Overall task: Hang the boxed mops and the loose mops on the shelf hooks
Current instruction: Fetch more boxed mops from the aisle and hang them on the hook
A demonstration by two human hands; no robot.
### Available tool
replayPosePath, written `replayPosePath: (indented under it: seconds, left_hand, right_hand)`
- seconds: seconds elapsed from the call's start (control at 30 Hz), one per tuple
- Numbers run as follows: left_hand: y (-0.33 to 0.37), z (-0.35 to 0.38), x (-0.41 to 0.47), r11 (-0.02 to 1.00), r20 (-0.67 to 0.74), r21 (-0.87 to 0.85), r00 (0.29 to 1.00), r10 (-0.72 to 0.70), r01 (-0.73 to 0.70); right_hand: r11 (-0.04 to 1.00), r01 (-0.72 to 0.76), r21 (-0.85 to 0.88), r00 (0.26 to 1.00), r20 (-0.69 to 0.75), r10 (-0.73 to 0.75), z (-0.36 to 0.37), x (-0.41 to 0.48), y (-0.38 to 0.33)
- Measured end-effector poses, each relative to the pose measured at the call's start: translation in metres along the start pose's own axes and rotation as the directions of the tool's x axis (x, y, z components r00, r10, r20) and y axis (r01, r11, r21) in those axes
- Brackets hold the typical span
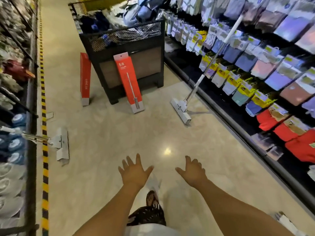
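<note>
Hands empty: left hand [134, 171] and right hand [192, 171] are both out front, palms down, fingers spread, gripping nothing. They sit low over bare floor [105, 133], which reads as a reach or a balance pose mid-stride. One sandalled foot [152, 199] shows below them.

Nothing is hung yet, going by how things lie; all four task items stand on the floor.

- Nearest: left loose mop [62, 145]. Its head is flat on the floor beside the hazard tape strip [44, 116], and its handle runs off into the left shelf [30, 82]. Probably parked there so it can't tip.
- Next: right loose mop [180, 108]. The head is on the floor and the long handle leans up across the hanging packs on the right shelf [255, 65]. Same propping logic.
- Further: front boxed mop [129, 82], tilted back against the black mesh bin [146, 65], hang tab uppermost. My guess is that keeps the tab easy to grab.
- Second boxed mop [85, 77] leans on the bin's left corner, narrow side to camera.

Both hands are roughly centred between the two loose mops, so I can't tell which target comes first. I can't make out free hooks; the right shelf looks full of packs.
</note>
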State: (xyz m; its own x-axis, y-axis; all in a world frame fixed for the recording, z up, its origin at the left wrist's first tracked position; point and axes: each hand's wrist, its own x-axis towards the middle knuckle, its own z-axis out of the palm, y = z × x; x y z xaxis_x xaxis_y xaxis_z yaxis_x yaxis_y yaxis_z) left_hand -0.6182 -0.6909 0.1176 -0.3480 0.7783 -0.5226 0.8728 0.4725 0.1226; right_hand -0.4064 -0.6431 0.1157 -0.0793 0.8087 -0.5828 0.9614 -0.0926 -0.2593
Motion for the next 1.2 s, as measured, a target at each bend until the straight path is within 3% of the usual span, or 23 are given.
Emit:
replayPosePath:
  seconds: [0.17,0.47,0.73,0.93,1.1,1.2]
  left_hand:
    - [0.0,-0.06,0.074,0.999,-0.032,-0.023,0.999,-0.042,0.041]
    - [0.016,-0.093,0.176,0.979,0.06,-0.107,0.984,-0.169,0.175]
    - [0.084,-0.168,0.311,0.938,0.015,-0.209,0.96,-0.28,0.277]
    - [0.152,-0.223,0.382,0.931,-0.019,-0.287,0.97,-0.241,0.225]
    - [0.159,-0.234,0.423,0.901,0.051,-0.328,0.957,-0.284,0.285]
    - [0.145,-0.243,0.454,0.869,0.094,-0.359,0.94,-0.329,0.341]
  right_hand:
    - [0.997,0.028,0.071,0.999,-0.039,-0.025,-0.05,0.068,-0.06]
    - [0.997,0.074,0.003,0.996,0.053,-0.074,-0.095,0.184,-0.105]
    - [0.983,0.182,-0.016,0.983,0.029,-0.181,-0.197,0.341,-0.14]
    - [0.977,0.201,-0.07,0.979,0.044,-0.198,-0.276,0.432,-0.155]
    - [0.968,0.248,-0.032,0.965,0.101,-0.243,-0.289,0.48,-0.181]
    - [0.951,0.28,-0.133,0.952,0.169,-0.257,-0.285,0.508,-0.203]
